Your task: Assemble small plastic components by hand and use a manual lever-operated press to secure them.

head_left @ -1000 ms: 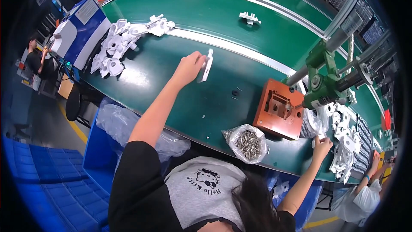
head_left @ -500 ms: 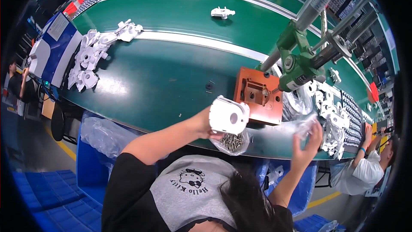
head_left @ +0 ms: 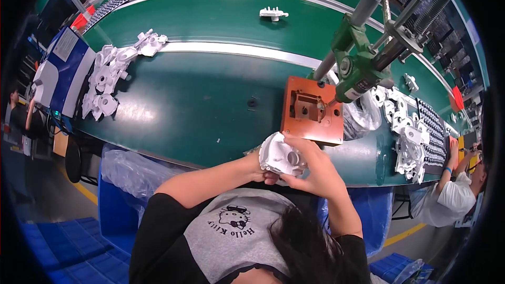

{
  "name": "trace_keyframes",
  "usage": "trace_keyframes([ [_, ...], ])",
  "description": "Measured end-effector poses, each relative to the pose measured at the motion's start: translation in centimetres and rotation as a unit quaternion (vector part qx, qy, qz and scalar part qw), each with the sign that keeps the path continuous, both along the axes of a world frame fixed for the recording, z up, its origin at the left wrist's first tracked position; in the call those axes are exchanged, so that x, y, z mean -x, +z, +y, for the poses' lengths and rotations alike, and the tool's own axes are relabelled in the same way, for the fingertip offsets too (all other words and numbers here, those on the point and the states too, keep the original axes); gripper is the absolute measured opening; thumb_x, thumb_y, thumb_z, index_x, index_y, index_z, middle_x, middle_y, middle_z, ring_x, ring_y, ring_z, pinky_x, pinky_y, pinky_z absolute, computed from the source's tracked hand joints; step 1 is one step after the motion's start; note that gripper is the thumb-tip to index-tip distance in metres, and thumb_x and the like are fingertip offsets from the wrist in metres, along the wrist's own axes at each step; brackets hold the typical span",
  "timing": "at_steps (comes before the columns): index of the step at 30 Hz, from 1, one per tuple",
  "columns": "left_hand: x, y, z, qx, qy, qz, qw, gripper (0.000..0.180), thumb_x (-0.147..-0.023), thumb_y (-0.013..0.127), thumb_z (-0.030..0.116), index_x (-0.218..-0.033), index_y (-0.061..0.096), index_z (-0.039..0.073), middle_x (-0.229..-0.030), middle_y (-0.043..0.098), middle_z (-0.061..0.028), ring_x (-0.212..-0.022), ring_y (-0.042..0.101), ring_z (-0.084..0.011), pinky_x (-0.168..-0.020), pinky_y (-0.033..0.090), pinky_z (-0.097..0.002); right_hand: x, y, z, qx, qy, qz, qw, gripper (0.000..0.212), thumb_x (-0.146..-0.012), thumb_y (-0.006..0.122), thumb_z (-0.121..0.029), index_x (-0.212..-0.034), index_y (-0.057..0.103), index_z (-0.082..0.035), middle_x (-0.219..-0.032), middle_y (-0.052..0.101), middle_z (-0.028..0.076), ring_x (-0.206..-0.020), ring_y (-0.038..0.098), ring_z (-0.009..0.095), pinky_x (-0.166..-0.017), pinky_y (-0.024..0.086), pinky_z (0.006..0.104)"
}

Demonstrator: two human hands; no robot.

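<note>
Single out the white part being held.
The white part held by the left hand and right hand; others, like those in the left heap and right heap, lie unheld.

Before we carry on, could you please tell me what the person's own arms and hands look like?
The right hand is ungloved, as is what shows of the left hand. The forearms are bare, below short black sleeves on a grey-fronted shirt.
</note>
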State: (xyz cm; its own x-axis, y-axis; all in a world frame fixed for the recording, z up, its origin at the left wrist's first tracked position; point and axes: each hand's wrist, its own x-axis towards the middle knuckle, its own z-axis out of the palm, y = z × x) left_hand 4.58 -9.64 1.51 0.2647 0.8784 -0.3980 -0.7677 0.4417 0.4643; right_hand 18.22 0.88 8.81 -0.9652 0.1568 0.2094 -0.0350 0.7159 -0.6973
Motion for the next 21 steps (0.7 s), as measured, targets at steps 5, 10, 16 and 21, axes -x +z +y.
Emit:
trace_keyframes([
  [5, -1.4, 2.8, -0.1, -0.043, 0.072, 0.025, 0.996, 0.028, -0.094, 0.044, 0.03, -0.1, 0.053, 0.004, -0.068, 0.059, -0.0103, -0.044, 0.055, -0.0145, -0.032, 0.043, -0.0262, -0.8, -1.5, 0.7, 0.124, -0.071, 0.04, 0.989, 0.062, -0.068, 0.071, -0.016, -0.123, 0.045, -0.001, -0.117, 0.055, 0.016, -0.104, 0.057, 0.029, -0.083, 0.048, 0.0368],
  [10, -1.7, 4.5, -0.3, -0.237, 0.199, 0.426, 0.85, 0.03, -0.088, 0.054, 0.023, -0.11, 0.042, 0.006, -0.101, 0.058, -0.0165, -0.084, 0.059, -0.0301, -0.073, 0.049, -0.0399, -1.8, -4.1, 1.9, 0.637, -0.122, 0.171, 0.742, 0.049, -0.087, 0.048, -0.032, -0.126, 0.041, -0.002, -0.114, 0.057, 0.013, -0.099, 0.06, 0.026, -0.082, 0.051, 0.0383],
  [16, -0.8, 3.9, 1.7, -0.469, 0.116, 0.809, 0.334, 0.045, -0.069, 0.063, 0.012, -0.113, 0.056, 0.012, -0.125, 0.051, -0.0185, -0.123, 0.044, -0.0345, -0.099, 0.036, -0.0481, -2.8, -4.3, 2.0, 0.783, -0.204, 0.087, 0.581, 0.043, -0.093, 0.039, -0.037, -0.121, 0.049, -0.006, -0.112, 0.059, 0.009, -0.098, 0.06, 0.024, -0.084, 0.05, 0.0376],
  [21, 1.7, 5.2, 3.9, -0.515, 0.168, 0.787, 0.296, 0.04, -0.071, 0.058, 0.009, -0.111, 0.057, 0.008, -0.101, 0.062, -0.0154, -0.094, 0.062, -0.0302, -0.08, 0.051, -0.0409, -4.1, -2.9, 6.4, 0.525, -0.235, -0.121, 0.809, 0.031, -0.092, 0.045, -0.027, -0.104, 0.059, -0.002, -0.084, 0.065, 0.003, -0.077, 0.064, 0.019, -0.064, 0.052, 0.032],
])
